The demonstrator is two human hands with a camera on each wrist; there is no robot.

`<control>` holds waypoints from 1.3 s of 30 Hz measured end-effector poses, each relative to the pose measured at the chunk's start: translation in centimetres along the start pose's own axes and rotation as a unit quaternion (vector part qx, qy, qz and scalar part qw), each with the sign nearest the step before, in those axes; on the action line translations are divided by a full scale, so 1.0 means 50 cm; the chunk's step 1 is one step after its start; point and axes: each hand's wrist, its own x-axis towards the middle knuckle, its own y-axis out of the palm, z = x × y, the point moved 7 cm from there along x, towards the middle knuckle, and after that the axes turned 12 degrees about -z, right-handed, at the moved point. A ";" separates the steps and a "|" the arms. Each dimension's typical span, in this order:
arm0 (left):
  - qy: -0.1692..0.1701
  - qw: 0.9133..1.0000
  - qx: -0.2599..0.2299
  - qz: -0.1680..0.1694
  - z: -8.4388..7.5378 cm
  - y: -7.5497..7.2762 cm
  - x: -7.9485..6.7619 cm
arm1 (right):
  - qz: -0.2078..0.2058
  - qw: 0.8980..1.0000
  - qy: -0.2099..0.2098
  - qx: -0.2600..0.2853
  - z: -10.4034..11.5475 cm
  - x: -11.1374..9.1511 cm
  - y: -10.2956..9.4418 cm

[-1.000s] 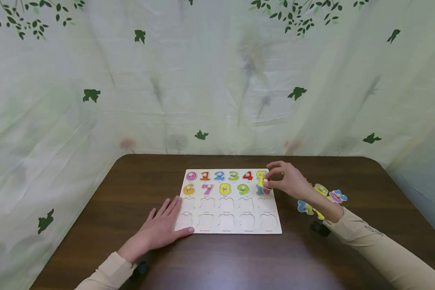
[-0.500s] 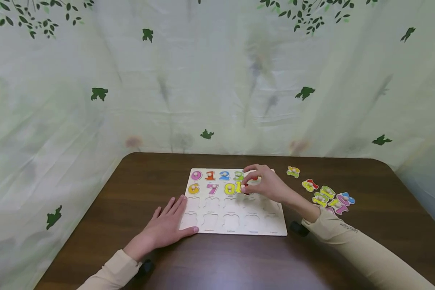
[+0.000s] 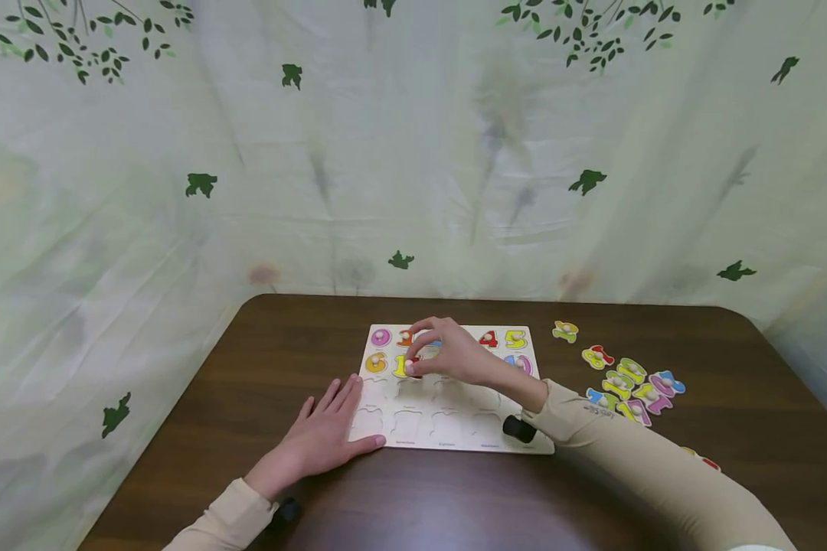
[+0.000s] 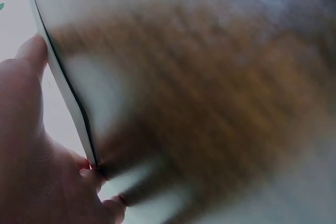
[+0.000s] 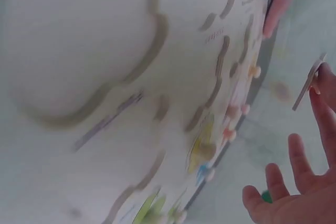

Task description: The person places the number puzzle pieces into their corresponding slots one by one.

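A white number puzzle board [image 3: 469,394] lies on the table, its upper two rows holding coloured numbers with knobs and its lower two showing bare recesses. My left hand [image 3: 320,440] rests with straight, spread fingers along the board's left edge, thumb on the lower left corner; the left wrist view shows this hand [image 4: 31,156] at the edge. Over the board's left part, my right hand [image 3: 451,353] pinches a puzzle piece with a yellow 1 [image 3: 400,366] between thumb and forefinger. A second, reddish digit is mostly hidden. In the right wrist view this piece [image 5: 308,85] appears edge-on.
Several loose number pieces [image 3: 632,388] lie bunched right of the board. Two others, a yellow-orange one [image 3: 565,331] and a yellow-red one [image 3: 597,357], sit farther back. Another piece [image 3: 701,458] is partly covered by the right sleeve. A pale curtain [image 3: 441,176] hangs behind the table.
My right hand has moved left across the board, from its upper right corner to its left part, with the puzzle piece in its pinch. My left hand stays on the board's edge.
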 end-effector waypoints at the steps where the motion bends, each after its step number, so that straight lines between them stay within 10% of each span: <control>1: 0.000 1.000 -0.001 -0.001 0.000 -0.001 -0.001 | 0.007 1.000 -0.008 -0.005 0.006 0.007 0.012; 25: 0.006 1.000 0.001 -0.009 0.009 0.008 -0.001 | 0.072 0.974 -0.096 -0.191 0.045 0.061 0.156; 39: 0.004 1.000 0.009 -0.002 0.012 0.011 0.002 | 0.102 0.981 -0.056 -0.155 0.021 0.058 0.152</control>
